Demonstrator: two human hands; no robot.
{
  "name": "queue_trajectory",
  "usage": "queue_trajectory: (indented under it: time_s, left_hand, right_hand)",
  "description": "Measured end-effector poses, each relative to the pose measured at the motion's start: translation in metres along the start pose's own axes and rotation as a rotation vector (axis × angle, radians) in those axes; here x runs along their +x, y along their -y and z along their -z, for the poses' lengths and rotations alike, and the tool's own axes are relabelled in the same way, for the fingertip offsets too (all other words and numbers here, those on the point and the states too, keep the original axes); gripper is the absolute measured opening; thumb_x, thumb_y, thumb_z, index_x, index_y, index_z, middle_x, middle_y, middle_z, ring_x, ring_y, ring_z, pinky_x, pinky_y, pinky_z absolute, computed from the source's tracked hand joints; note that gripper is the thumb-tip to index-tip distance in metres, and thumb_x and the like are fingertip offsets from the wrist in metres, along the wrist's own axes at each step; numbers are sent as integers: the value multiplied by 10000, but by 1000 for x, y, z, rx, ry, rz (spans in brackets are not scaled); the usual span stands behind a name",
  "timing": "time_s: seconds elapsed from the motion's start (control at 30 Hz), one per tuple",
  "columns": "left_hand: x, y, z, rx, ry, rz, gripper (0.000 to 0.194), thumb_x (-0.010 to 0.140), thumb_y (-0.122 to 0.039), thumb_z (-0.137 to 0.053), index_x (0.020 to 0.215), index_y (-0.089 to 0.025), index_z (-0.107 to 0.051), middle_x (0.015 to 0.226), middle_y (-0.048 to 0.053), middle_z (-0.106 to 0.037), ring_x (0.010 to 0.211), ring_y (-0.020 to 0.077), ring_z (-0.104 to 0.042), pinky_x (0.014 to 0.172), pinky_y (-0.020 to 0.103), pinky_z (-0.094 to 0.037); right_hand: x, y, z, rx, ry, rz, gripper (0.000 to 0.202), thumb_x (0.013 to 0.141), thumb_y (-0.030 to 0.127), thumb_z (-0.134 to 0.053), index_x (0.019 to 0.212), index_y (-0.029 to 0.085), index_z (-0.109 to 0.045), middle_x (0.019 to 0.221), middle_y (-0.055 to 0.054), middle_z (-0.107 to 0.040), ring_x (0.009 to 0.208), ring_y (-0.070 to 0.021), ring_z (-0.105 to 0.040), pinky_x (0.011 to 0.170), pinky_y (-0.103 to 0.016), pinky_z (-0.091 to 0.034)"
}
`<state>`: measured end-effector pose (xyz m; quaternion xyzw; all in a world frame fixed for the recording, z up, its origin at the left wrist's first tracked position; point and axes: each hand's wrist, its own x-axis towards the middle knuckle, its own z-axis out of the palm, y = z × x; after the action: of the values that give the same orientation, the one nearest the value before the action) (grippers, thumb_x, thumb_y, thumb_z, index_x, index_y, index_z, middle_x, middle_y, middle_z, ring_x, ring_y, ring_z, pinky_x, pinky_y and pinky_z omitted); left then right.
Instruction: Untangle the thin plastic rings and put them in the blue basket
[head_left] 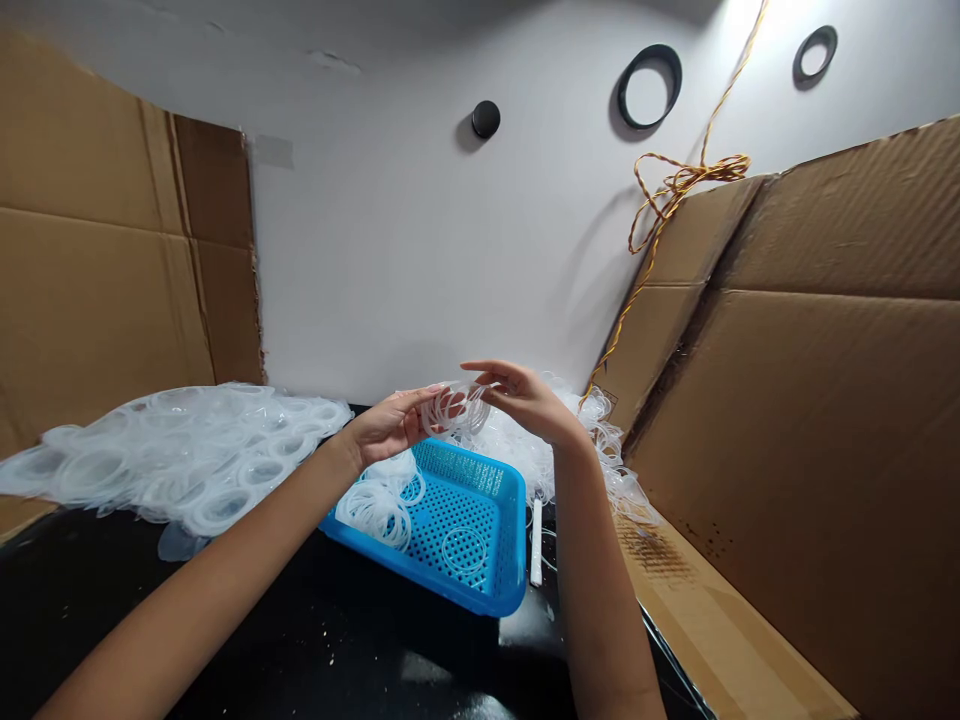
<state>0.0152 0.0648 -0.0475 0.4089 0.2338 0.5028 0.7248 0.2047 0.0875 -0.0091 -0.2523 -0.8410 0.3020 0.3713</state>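
Note:
Above the far side of a blue perforated basket [517, 540], my two hands hold a loose bunch of thin translucent rings [456, 410] between them. My left hand [390, 425] grips the bunch's left side with its fingers and thumb. On the other side, my right hand [525, 400] pinches the rings with thumb and fingers, its index finger stretched over them. In the basket's left part lies a heap of similar rings [379, 510]. A few loose rings [465, 550] rest flat on the basket's floor toward the right.
Translucent sheets with round holes [187, 450] pile up at left. Behind my right hand spreads a heap of clear scraps [611, 460]. A white stick [536, 540] lies right of the basket. Cardboard walls [817, 400] flank the black table [315, 630]; a twisted yellow cord [675, 185] hangs at right.

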Motion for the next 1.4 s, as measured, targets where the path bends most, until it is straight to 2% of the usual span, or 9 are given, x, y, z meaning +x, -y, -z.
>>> queue_trajectory:
  time_s: [0.17,0.33,0.43,0.5,0.6,0.9,1.1,1.23,1.4]
  left_hand:
    - [5,0,5,-70,-56,-43,224,902,-118,-438,837,-108,-651,755,58,-713,703,125,-665,732,277,-538]
    - [5,-2,6,-113,-54,-20,217,907,-124,-436,778,-110,-610,594,10,-653,600,99,-646,716,255,-543]
    - [1,-3,3,-108,-21,15,204,916,-168,-433,821,-110,-603,659,33,-665,649,119,-660,694,264,-545]
    - [-2,-2,1,-87,6,32,169,905,-173,-454,867,-111,-607,744,58,-680,680,136,-664,657,268,-547]
    - [-3,-1,0,-48,41,54,135,873,-145,-501,838,-92,-620,681,59,-662,591,117,-636,574,222,-529]
    - [5,-3,12,17,-1,-14,114,855,-86,-517,923,-122,-602,713,33,-669,688,92,-654,572,137,-513]
    - [8,-2,20,218,5,-53,149,877,-144,-500,924,-130,-640,635,-7,-607,497,40,-553,470,119,-442]
    - [10,0,28,481,55,-36,170,820,-220,-586,861,-90,-688,630,38,-602,500,83,-524,376,154,-348]
    - [8,2,31,741,113,-20,186,786,-287,-610,798,-133,-714,506,-20,-481,426,75,-410,388,179,-311]
  right_hand:
    - [-3,2,4,338,-15,32,335,798,212,-602,1131,192,-564,858,-29,-627,817,-128,-599,749,-277,-466]
    - [-3,2,4,572,-5,14,375,773,232,-635,1137,209,-544,770,0,-600,725,-127,-620,702,-276,-490]
    - [-2,2,2,611,-13,-42,398,750,227,-648,1132,199,-539,791,-7,-592,703,-123,-614,696,-277,-499]
    - [0,2,0,602,-23,-98,417,730,224,-656,1128,195,-537,815,-15,-592,701,-122,-602,690,-278,-504]
    - [2,1,-1,586,-40,-149,438,703,205,-658,1124,193,-536,840,-21,-590,681,-112,-575,662,-268,-503]
    - [0,-7,9,569,-35,-75,426,718,226,-650,1130,196,-545,801,-2,-536,608,-76,-457,589,-236,-427]
    - [-4,-6,14,425,-92,-85,418,722,240,-648,1127,185,-559,814,-9,-537,592,-72,-421,559,-239,-393]
    - [-10,-1,17,223,-18,-71,381,743,223,-641,1115,169,-580,810,-9,-544,609,-68,-468,550,-218,-407]
    - [-15,8,16,123,179,-70,333,808,213,-579,1136,158,-562,847,-30,-572,639,-74,-526,547,-204,-448]
